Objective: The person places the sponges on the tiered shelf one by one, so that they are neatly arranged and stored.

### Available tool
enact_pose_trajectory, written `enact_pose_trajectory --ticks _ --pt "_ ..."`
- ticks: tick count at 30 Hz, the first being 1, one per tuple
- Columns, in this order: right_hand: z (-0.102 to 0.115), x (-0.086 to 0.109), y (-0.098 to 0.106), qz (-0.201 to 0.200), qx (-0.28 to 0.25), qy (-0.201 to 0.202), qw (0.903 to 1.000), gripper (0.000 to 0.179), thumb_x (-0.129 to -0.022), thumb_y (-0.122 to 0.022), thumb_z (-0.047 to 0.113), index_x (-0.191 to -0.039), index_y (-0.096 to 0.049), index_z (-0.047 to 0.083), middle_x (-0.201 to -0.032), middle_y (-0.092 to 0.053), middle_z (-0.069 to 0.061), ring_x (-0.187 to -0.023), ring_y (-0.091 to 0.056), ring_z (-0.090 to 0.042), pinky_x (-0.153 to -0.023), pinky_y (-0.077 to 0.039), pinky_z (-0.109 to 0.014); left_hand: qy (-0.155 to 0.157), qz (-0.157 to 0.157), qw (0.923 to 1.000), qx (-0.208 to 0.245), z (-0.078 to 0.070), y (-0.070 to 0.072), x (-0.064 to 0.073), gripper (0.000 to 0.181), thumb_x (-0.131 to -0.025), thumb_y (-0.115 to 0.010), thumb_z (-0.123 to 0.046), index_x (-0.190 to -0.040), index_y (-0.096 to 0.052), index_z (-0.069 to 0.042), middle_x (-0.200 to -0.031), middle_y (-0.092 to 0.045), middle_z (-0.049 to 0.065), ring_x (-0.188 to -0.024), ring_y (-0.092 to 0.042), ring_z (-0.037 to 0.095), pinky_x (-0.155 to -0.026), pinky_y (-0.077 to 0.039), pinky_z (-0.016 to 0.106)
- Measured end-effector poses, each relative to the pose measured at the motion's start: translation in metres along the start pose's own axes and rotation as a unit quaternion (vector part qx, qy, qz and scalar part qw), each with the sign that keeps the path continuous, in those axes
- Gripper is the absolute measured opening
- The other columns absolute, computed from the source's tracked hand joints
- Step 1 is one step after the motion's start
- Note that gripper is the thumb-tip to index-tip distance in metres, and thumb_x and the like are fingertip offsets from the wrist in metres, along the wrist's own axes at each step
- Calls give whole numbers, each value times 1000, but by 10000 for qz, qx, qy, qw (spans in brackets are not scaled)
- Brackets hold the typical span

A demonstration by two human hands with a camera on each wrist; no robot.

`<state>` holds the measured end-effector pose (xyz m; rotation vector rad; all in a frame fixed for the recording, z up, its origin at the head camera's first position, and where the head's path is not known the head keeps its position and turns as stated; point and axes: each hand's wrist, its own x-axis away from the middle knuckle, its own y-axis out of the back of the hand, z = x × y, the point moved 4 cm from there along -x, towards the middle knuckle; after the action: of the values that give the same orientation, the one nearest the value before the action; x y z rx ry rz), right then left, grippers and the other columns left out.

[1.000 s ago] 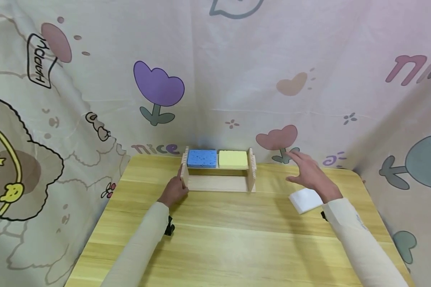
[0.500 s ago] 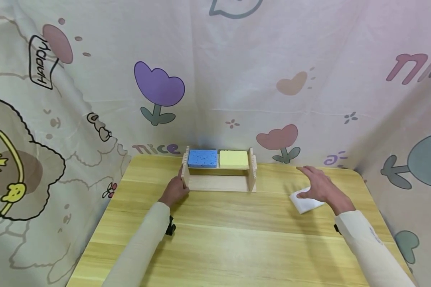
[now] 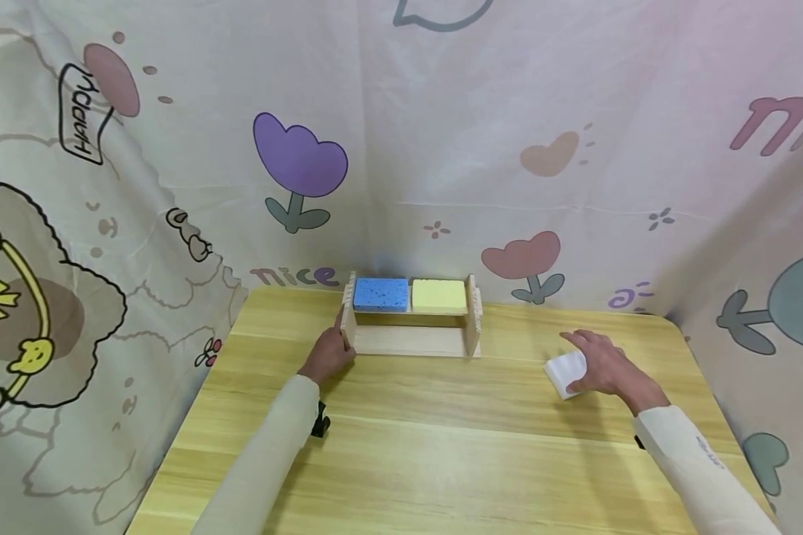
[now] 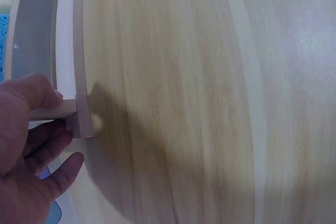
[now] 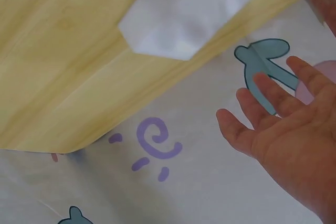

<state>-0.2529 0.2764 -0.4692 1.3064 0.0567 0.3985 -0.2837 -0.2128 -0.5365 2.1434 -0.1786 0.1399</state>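
At the back of the table stands a small wooden rack (image 3: 410,342). A blue sponge (image 3: 381,295) and a yellow sponge (image 3: 439,296) sit side by side on its upper level. My left hand (image 3: 328,357) grips the rack's left side panel (image 4: 55,110), thumb on the inner face and fingers on the outer. Over a white, block-like pad (image 3: 563,373) at the right is my right hand (image 3: 605,364), its fingers spread and thumb low by the pad's near edge. The hand covers the pad's right part. In the right wrist view the fingers (image 5: 273,98) are extended and apart.
The wood-grain table (image 3: 428,446) ends at the back against a printed cloth (image 3: 435,134) with flowers and lettering. More cloth hangs along the left and right sides. The rack stands close to the back cloth.
My right hand has moved from behind the white pad, back toward me and down over it. My left hand keeps its grip on the rack, which has not moved.
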Motion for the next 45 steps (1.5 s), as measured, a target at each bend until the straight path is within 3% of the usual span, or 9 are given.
enact_pose_trajectory --ticks 12,20,27,36,45 --pt "-7 -3 -21 49 46 166 9998 96 -50 -91 21 -134 -47 3 -129 -47 -30 -112 -43 -51 -79 -42 -66 97 34 9999 25 1 0 -1 87 -82 -60 -9 -151 -7 0 -123 -52 29 -108 -55 35 -93 -47 50" --pt "-15 -4 -27 187 -20 21 9998 99 -48 -91 20 -134 -45 3 -131 -43 -32 -113 -42 -53 -78 -42 -65 248 105 9996 104 1 -1 -1 92 -83 -61 -9 -153 -1 -7 -128 -49 29 -115 -53 38 -97 -44 52" --pt "-18 -7 -34 345 -28 -80 9994 100 -46 -91 18 -133 -44 2 -134 -38 -35 -114 -39 -56 -78 -41 -68 227 76 9995 185 2 -3 -3 90 -83 -61 -9 -152 -3 -7 -129 -49 28 -115 -53 37 -97 -45 52" --pt "-21 -8 -42 94 267 224 9993 92 -49 -90 20 -129 -48 3 -131 -42 -33 -118 -36 -59 -76 -41 -70 249 77 9993 268 1 -3 -1 89 -83 -61 -8 -152 -4 -8 -129 -49 28 -116 -53 38 -95 -45 52" --pt "-25 -10 -46 26 291 209 9994 86 -53 -88 20 -128 -50 3 -130 -45 -32 -120 -33 -60 -81 -37 -73 -85 -125 9995 262 1 -1 0 96 -79 -61 -5 -153 -1 -9 -124 -55 29 -110 -57 37 -86 -51 48"
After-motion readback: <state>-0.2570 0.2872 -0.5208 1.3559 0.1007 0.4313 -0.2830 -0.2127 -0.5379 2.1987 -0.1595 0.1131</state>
